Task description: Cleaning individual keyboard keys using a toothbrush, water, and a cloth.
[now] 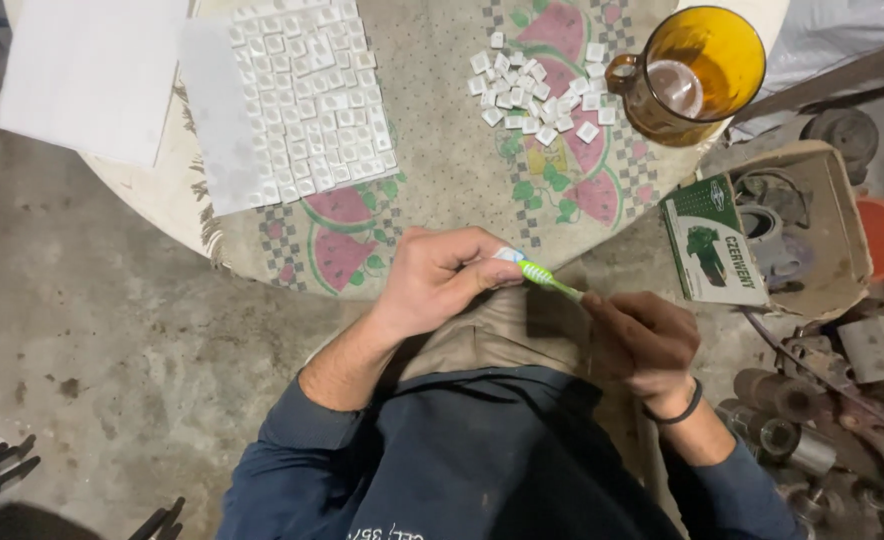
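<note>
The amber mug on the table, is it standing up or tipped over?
Standing up. The amber mug sits on the table, its round mouth facing the camera.

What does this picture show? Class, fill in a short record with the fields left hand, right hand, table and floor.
left hand: left hand pinches a small white tile at its fingertips
right hand: right hand holds a green toothbrush, bristles against the tile
table: loose white tiles, a sheet of laid tiles, an amber glass mug
floor: open cardboard box of metal parts

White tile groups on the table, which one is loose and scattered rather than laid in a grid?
The scattered tiles beside the amber glass mug; the tile sheet farther left sits in neat rows.
</note>
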